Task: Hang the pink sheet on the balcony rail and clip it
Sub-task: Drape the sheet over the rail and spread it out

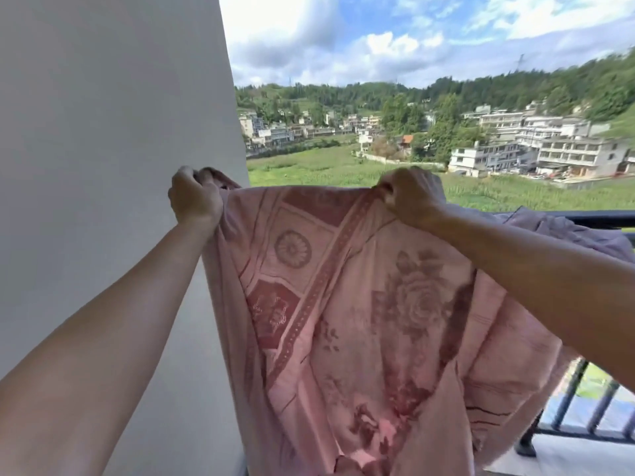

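The pink sheet (347, 321), printed with darker red flowers and bands, hangs spread in front of me. My left hand (194, 197) grips its top edge at the left, close to the white wall. My right hand (410, 197) grips the top edge further right. Between the hands the top edge is stretched taut, above rail height. The black balcony rail (598, 219) shows only at the right; the sheet hides the rest of it. No clip is in view.
A white wall (110, 166) fills the left side, right next to my left hand. A greyish-purple cloth (563, 231) lies draped over the rail at the right. Black rail bars (570, 403) stand at the lower right. Beyond are fields and houses.
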{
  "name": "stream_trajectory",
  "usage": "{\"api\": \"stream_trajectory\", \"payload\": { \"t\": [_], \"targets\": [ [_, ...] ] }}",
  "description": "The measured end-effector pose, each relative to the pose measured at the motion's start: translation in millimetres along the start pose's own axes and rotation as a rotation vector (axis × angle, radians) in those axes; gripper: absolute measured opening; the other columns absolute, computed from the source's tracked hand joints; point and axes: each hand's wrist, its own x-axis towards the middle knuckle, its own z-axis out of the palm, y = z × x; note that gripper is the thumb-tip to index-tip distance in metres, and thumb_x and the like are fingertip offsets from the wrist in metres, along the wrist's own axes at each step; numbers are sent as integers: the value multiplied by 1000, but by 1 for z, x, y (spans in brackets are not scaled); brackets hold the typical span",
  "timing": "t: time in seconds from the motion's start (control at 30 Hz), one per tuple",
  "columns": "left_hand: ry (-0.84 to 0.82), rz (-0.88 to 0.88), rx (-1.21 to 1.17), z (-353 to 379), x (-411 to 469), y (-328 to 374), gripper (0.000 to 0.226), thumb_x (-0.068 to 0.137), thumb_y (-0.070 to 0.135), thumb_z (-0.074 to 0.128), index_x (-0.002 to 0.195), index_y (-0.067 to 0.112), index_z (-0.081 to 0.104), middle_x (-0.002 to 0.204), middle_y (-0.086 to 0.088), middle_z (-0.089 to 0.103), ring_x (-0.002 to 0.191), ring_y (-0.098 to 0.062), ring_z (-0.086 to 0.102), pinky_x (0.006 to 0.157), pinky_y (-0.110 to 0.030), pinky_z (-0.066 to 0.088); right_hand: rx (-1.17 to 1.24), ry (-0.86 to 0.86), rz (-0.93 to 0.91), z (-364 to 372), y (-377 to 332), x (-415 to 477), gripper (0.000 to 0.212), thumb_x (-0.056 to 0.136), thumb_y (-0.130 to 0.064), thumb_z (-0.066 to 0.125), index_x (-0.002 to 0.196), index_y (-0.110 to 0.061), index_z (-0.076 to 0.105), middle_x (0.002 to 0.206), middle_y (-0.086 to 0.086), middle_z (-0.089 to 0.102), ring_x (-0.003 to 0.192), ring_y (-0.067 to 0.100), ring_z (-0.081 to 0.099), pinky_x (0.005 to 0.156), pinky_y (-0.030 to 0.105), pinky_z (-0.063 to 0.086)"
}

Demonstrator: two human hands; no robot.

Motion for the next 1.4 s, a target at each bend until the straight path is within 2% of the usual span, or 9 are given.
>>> {"api": "stream_trajectory", "payload": {
  "t": [0.2, 0.4, 0.63, 0.77, 0.83, 0.97, 1.03, 1.17, 1.4],
  "targets": [
    [-65, 27, 43, 13, 12, 6, 24, 93, 20, 47, 108, 3, 57, 112, -19, 64, 107, -35, 58, 87, -38, 43, 82, 185, 389, -10, 22, 76, 23, 91, -13, 53, 106, -2, 67, 106, 22, 67, 102, 36, 63, 75, 34, 46],
    [-633, 89, 532, 54, -34, -15, 31, 84, 24, 60, 113, 14, 61, 120, -14, 61, 113, -35, 55, 98, -42, 44, 120, -551, 279, 35, 19, 24, 34, 82, -38, 74, 99, -9, 74, 101, 9, 72, 92, 26, 67, 80, 36, 56],
    [-573, 641, 191, 107, -136, 75, 21, 92, 22, 54, 109, 13, 63, 111, -11, 63, 101, -33, 59, 90, -44, 45, -130, 123, 232, -17, 96, -64, 40, 89, -48, 59, 118, -21, 65, 121, 4, 65, 110, 28, 59, 84, 37, 43],
    [-696, 715, 104, 139, -198, 117, 23, 95, 28, 50, 106, 12, 63, 109, -9, 62, 98, -31, 59, 84, -41, 45, -304, 109, 507, -33, 154, -131, 82, 75, -73, 58, 136, -20, 45, 149, 15, 36, 135, 38, 34, 102, 55, 32],
    [-704, 743, 140, 152, -221, 132, 29, 96, 33, 45, 108, 13, 61, 111, -10, 61, 102, -33, 57, 87, -43, 42, -258, 48, 619, -30, 168, -151, 91, 69, -82, 55, 136, -21, 42, 142, 19, 42, 124, 40, 48, 92, 52, 43],
    [-707, 730, 196, 170, -237, 139, 33, 100, 35, 38, 114, 13, 57, 117, -12, 61, 107, -33, 57, 97, -46, 33, -209, 117, 402, -25, 176, -154, 27, 89, -36, 55, 101, -17, 70, 91, 13, 72, 83, 35, 68, 61, 33, 43],
    [-697, 712, 187, 173, -234, 129, 33, 101, 38, 35, 113, 16, 56, 118, -10, 62, 110, -32, 55, 98, -47, 31, -118, 216, 380, -42, 189, -136, 21, 88, -22, 56, 91, -11, 73, 81, 15, 72, 79, 37, 67, 59, 34, 40],
    [-658, 662, 221, 181, -225, 130, 38, 100, 45, 33, 104, 17, 57, 111, -7, 63, 107, -31, 56, 96, -46, 34, -40, 339, 451, -91, 243, -42, 21, 83, -18, 58, 83, 0, 70, 89, 27, 69, 87, 40, 66, 66, 36, 43],
    [-581, 649, 429, 194, -224, 141, 47, 101, 52, 24, 102, 21, 59, 110, -3, 64, 108, -27, 54, 88, -40, 23, -36, 250, 700, -97, 346, 74, 36, 90, -23, 60, 115, 2, 64, 123, 28, 61, 118, 38, 56, 97, 41, 46]
  ]
}}
